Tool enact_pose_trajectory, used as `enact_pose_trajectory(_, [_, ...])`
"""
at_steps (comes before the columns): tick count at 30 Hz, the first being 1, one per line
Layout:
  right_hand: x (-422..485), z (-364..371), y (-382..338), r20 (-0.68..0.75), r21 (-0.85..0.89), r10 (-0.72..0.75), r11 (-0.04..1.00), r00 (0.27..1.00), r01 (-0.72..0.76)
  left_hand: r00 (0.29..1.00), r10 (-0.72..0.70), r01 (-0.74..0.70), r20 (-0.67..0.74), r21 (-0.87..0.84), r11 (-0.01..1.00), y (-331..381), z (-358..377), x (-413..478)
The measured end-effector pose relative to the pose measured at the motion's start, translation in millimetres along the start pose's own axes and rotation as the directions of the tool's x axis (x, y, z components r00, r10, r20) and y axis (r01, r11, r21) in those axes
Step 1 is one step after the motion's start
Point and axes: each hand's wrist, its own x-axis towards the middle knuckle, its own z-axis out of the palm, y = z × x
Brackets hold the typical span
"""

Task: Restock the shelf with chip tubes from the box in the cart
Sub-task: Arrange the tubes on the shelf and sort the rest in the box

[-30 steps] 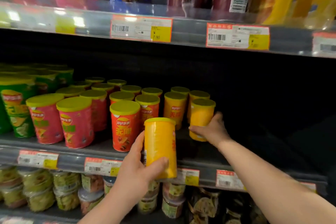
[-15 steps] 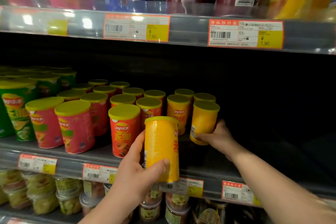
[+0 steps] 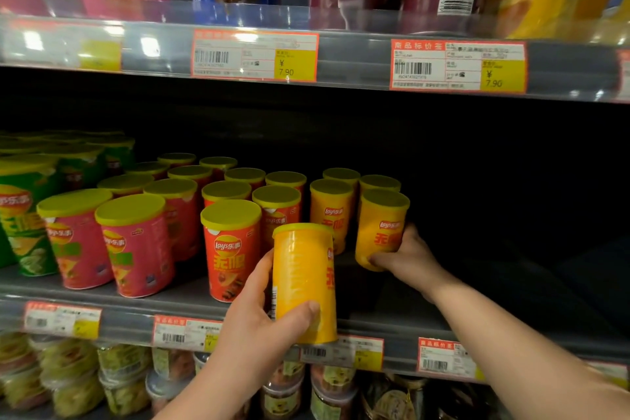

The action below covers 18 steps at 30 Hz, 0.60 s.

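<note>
Yellow printed card with a slick finish and a soft plastic lid: the near tube (image 3: 303, 283) stands upright in my left hand (image 3: 259, 327), which is clamped low on its wall. It is held in the air just in front of the shelf (image 3: 129, 320) rail, not yet on the board. Judged light, with a stiff wall that would dent under a hard squeeze. Best taken round the middle or lower wall, never by the lid, which could pop off. The glossy print may slip in a loose hold. The box and cart are out of view. The price tags (image 3: 185, 332) on the rail sit just beside and below the tube base, so the base must go over that lip. Further in, my right hand (image 3: 405, 256) is wrapped round the lower wall of the second yellow tube (image 3: 381, 228) at the right end of the stock. My fingers hide its base, so I cannot tell if it sits flat. The two hands are apart, each closed on its own tube. An orange-red tube (image 3: 231, 249) stands just left of the near tube, and a yellow row (image 3: 330, 211) stands behind it. The gap between them looks like the likely slot, and a tight one, so knocking a neighbour is the risk. Pink tubes (image 3: 136, 242) and green tubes (image 3: 24, 215) fill the left. The upper shelf rail (image 3: 341, 54) hangs above, well clear of the lids.
</note>
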Motion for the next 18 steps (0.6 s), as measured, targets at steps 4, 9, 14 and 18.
enact_pose_trajectory(4, [8,1,2,-0.059,-0.013,0.022,1.0,0.998,-0.022,1.0,0.001,-0.001,0.005,0.015,1.0,0,-1,0])
enact_pose_trajectory(9, [21,0,0,-0.086,-0.054,0.072,0.996,0.994,-0.077,1.0,-0.002,0.001,0.006,0.024,1.0,1,-1,1])
enact_pose_trajectory(14, [20,-1,1,-0.1,-0.038,0.081,0.996,0.992,-0.086,1.0,-0.004,0.004,0.018,0.013,1.0,1,1,3])
enact_pose_trajectory(18, [-5,-11,-7,-0.245,0.04,0.021,0.999,0.969,-0.012,0.998,0.015,-0.015,0.053,0.001,1.0,5,7,6])
